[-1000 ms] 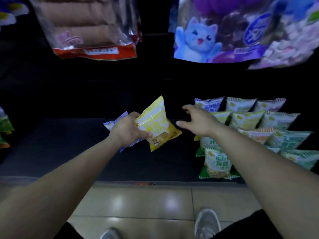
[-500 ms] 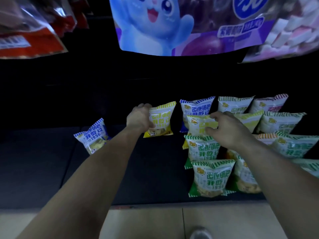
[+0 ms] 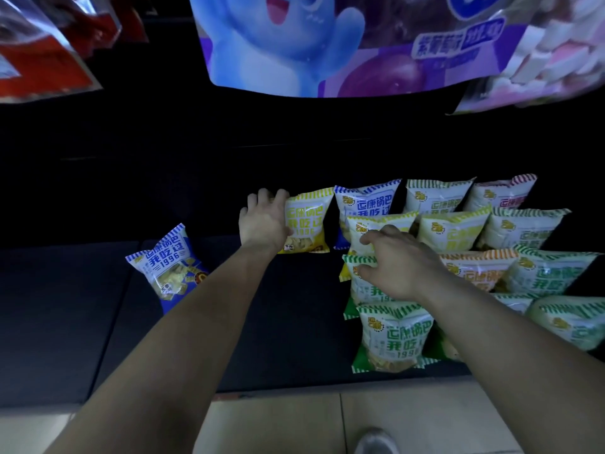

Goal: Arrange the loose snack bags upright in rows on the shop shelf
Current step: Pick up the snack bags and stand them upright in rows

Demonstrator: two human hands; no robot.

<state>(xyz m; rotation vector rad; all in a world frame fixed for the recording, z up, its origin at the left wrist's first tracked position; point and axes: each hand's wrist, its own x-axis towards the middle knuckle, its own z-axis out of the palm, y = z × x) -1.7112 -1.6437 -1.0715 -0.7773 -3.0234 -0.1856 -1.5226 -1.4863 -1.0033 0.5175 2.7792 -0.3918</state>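
Observation:
My left hand holds the left edge of a yellow snack bag, which stands upright at the back of the dark shelf, left of a blue-striped bag. My right hand rests with curled fingers on the tops of a yellow bag and a green-striped bag in the left column of the rows. Another green bag stands at the front of that column. One loose blue bag lies tilted on the shelf to the left.
Several more upright bags fill the rows to the right. Large hanging packs, a blue cartoon one and a red one, overhang the shelf from above. The tiled floor and my shoe lie below the shelf edge.
My left hand carried the yellow bag from mid-shelf to the back row and stood it up. My right hand dropped onto the left-column bags. The blue bag stayed lying at the left.

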